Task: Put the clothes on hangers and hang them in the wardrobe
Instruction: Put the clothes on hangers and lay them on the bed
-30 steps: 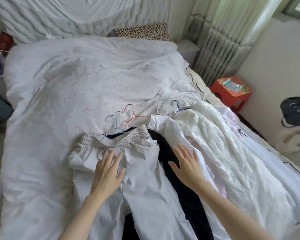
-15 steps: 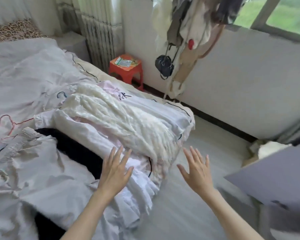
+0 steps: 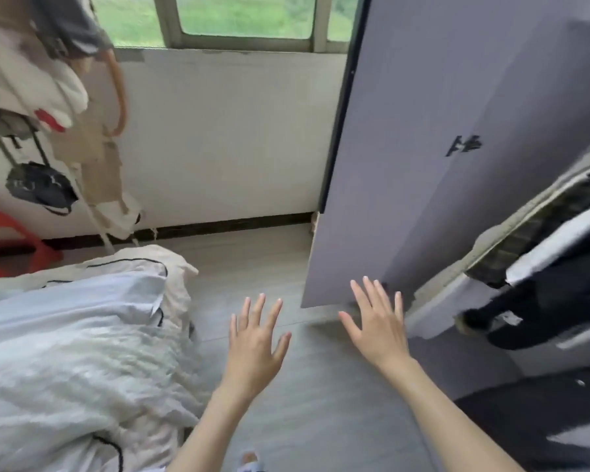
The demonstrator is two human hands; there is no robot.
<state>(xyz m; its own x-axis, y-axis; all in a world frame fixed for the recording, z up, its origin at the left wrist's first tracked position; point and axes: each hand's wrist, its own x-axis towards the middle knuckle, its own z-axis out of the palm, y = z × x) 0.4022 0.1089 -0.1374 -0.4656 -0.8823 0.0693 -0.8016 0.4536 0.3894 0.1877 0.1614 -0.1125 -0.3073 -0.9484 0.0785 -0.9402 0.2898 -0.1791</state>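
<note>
— Beside the bed [image 3: 171, 264], we now face the wardrobe door [image 3: 440, 148] and the window [image 3: 242, 15]; a second ago we were looking down at the pale trousers and the hangers spread on the quilt.

— And our hands?

— Both were flat on the clothes then. Now our left hand [image 3: 256, 338] and right hand [image 3: 378, 321] float over the grey floor [image 3: 286, 403], fingers straight and spread, holding nothing at all.

— So nothing is hung yet?

— We judge not. We carry no garment and no hanger; the white clothes [image 3: 65, 352] lie heaped on the bed at our left, and the hangers are out of view. The turn probably means we are checking or opening the wardrobe before fetching anything.

— What else is in the room?

— A purple-grey door stands ajar just beyond our right fingertips, and dark and checked garments [image 3: 539, 267] show past its edge. A red stool [image 3: 4, 240] sits by the wall under bags and cloth hanging [image 3: 48, 97].
</note>
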